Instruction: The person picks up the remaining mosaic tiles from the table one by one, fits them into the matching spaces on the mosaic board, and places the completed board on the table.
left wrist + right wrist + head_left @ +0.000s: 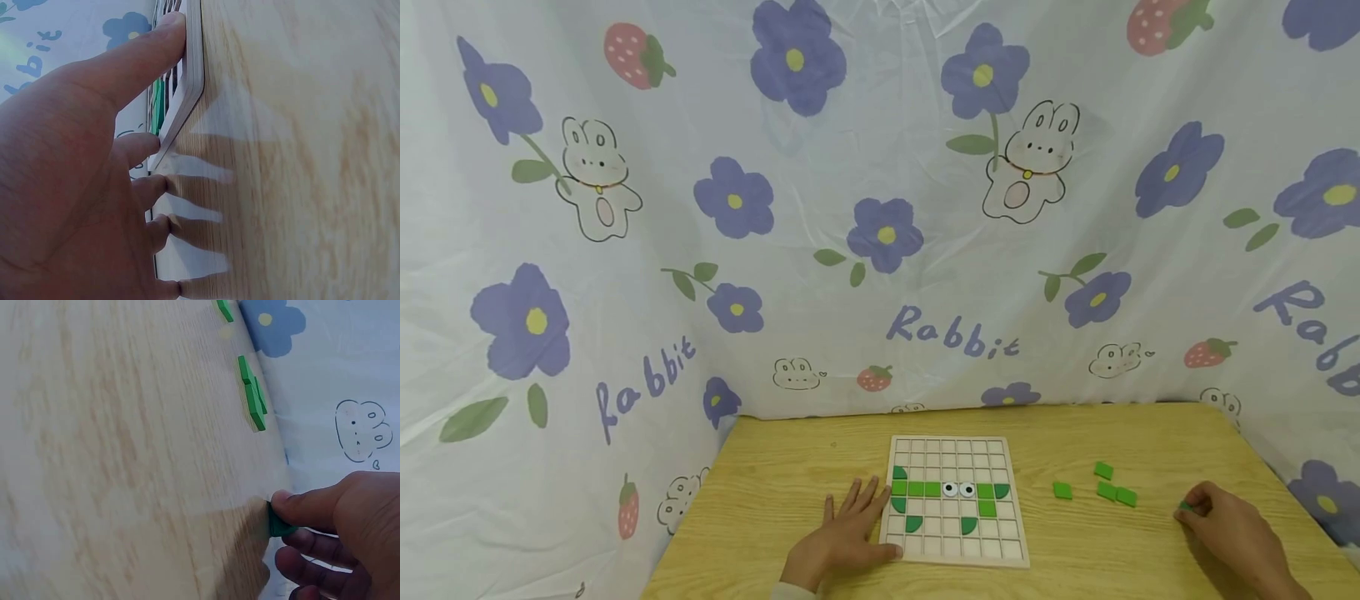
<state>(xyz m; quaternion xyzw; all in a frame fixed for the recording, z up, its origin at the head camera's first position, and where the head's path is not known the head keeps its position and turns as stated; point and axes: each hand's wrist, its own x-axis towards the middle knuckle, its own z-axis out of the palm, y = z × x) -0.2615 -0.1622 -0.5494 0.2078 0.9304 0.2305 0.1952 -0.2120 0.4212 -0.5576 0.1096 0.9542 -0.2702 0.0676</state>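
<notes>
A pale wooden grid board (951,547) lies on the table. My left hand (842,537) rests beside its left edge with fingers spread, the thumb touching the near left corner. The left wrist view shows that thumb against the board's rim (195,56). On the board sit a row of bright green square tiles (917,489), two round eye pieces (950,489) and several dark green quarter-circle tiles (913,524). Over to the right, my right hand (1236,529) pinches a small dark green tile (279,524) between thumb and fingers at the tabletop. Its full outline is hidden.
Several loose bright green square tiles (1062,490) lie between the board and my right hand, two of them touching. The wooden table (775,475) meets a white printed cloth (820,333) at its back and sides.
</notes>
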